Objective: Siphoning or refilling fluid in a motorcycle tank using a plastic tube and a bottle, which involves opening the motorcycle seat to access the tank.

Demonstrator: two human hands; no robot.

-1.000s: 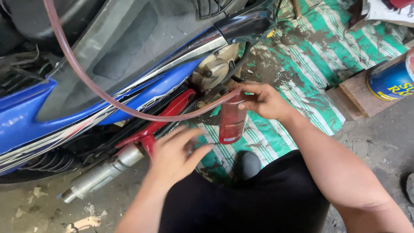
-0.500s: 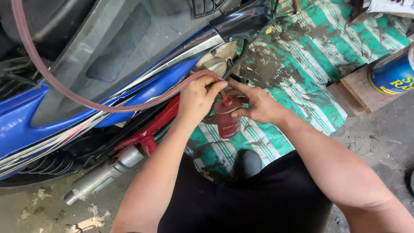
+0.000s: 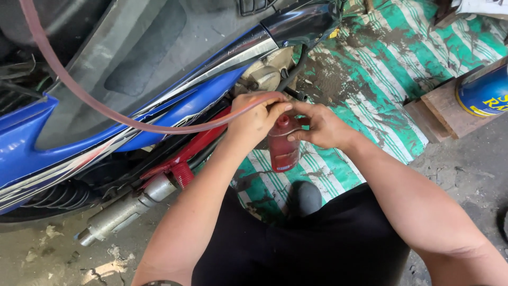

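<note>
Fingers [image 3: 275, 108] pinch thin reddish rubbery hose [image 3: 79, 95] w/ red plastic bottle [image 3: 283, 145].

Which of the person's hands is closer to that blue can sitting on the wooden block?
The right hand, gripping the red bottle, sits nearer the blue can. The left hand, holding the hose, is farther.

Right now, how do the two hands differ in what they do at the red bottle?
The left hand pinches the end of the reddish hose at the mouth of the red bottle; the right hand grips the bottle's neck from the side. The left arm comes from below, the right from the lower right. Both are bare.
</note>
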